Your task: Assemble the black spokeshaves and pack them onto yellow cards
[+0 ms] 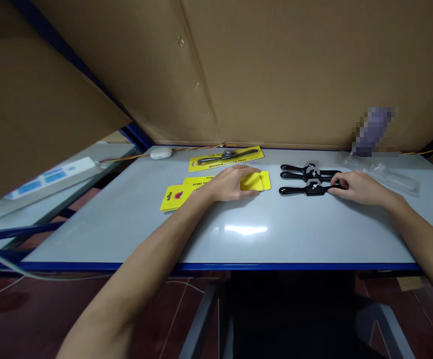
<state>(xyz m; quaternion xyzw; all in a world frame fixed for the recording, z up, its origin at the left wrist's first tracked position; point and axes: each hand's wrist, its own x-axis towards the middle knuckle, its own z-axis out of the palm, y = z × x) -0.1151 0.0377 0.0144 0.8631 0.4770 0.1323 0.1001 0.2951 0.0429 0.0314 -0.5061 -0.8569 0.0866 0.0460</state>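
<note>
The table (302,244) bears clear packaging (395,178); right hand (361,187) pinches black tool (315,189), left hand (228,183) yellow card (251,182).

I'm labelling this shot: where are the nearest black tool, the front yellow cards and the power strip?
Nearest black tool (315,191), head view: its middle body.
Front yellow cards (172,200), head view: their left end.
Power strip (41,183), head view: its top face.

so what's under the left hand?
Yellow cards, sticking out on both sides of the left hand. Their middle is covered, so any print there can't be seen.
</note>
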